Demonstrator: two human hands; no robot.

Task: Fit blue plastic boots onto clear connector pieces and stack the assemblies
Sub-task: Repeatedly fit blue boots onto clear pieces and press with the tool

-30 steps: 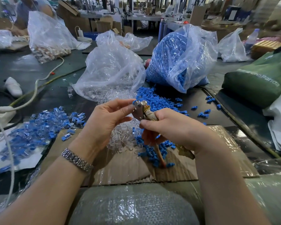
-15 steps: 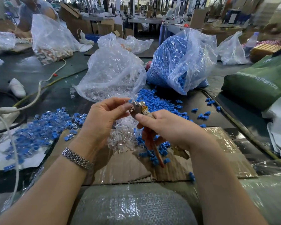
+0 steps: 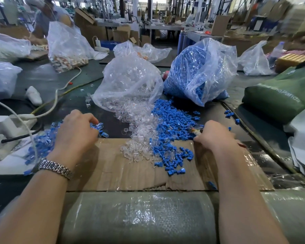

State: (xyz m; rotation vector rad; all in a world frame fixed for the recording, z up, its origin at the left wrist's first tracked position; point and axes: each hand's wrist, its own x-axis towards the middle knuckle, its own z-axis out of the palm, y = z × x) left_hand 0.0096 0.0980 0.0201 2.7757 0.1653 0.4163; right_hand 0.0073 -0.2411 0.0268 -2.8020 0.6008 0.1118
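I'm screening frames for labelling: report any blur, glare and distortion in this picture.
Head view: sharp at the centre, where the clear connector pieces and blue boots are crisp; background and upper right corner smeared by motion blur; wide-angle bending toward the edges; glare streaks on the two plastic bags and the bubble wrap; soft overhead light, faint shadows under both hands.

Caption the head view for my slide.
Left hand on finished assemblies, right hand holding tool among blue boots.
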